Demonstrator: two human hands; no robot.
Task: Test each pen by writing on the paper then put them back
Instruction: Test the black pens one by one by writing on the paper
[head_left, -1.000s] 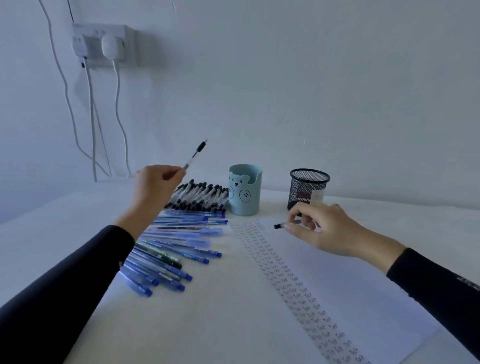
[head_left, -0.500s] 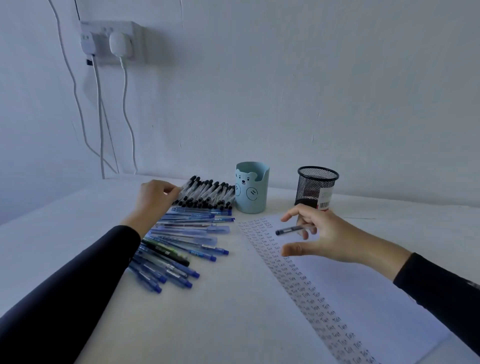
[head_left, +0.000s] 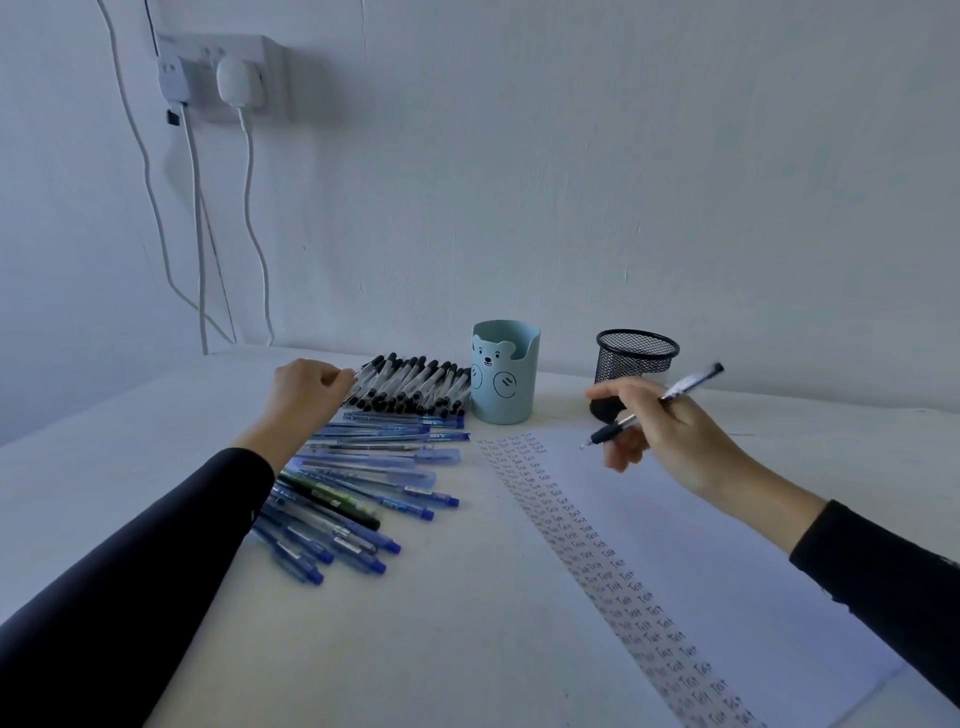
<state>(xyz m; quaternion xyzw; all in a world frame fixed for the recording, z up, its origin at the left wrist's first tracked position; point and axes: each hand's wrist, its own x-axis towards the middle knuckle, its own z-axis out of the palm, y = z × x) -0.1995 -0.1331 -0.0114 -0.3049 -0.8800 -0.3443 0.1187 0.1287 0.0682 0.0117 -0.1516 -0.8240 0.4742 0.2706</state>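
My right hand (head_left: 670, 441) grips a clear pen with a black grip (head_left: 685, 385) in a writing hold. Its tip hangs just above the top of the white paper (head_left: 737, 530), right of the column of written "Test" words (head_left: 571, 525). My left hand (head_left: 306, 389) rests at the left end of the row of black-capped clear pens (head_left: 415, 387), its curled fingertips pinching the leftmost pen there. In front of that row lies a fan of blue pens (head_left: 363, 467) with one dark green pen (head_left: 332, 498) among them.
A light blue bear cup (head_left: 505, 374) stands behind the paper's top left corner, and a black mesh pen cup (head_left: 636, 356) stands to its right, just behind my right hand. A wall socket (head_left: 223, 78) with hanging white cables (head_left: 197, 234) sits at the back left.
My left hand came down from the air with its pen to the black-capped row. My right hand turned its pen from lying flat into a writing hold and lifted slightly.
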